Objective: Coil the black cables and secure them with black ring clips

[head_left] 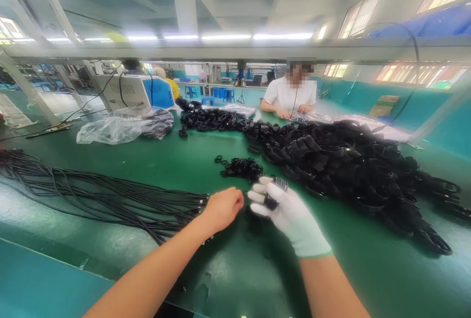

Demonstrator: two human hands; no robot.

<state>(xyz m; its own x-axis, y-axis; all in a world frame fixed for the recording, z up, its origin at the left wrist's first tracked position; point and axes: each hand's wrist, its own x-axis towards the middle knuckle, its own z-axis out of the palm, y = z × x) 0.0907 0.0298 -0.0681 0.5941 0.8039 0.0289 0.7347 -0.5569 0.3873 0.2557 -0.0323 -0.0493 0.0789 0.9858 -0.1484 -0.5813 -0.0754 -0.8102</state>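
Note:
My right hand (290,210), in a white glove with a green cuff, is closed on a small coiled black cable (280,184). The thumb crosses the coil, so part of it is hidden. Just left of it, my bare left hand (222,207) is closed, its fingertips turned toward the gloved fingers. What the left fingers hold, if anything, does not show. Beyond both hands is a small heap of black rings (243,167). Long black cables (110,195) lie in a loose bundle on the left, their ends near my left wrist.
A large heap of coiled black cables (331,161) covers the right and back of the green table (169,153). A clear plastic bag (110,129) lies by a white and blue machine (136,92). Across the table sits a person in a white shirt (285,93).

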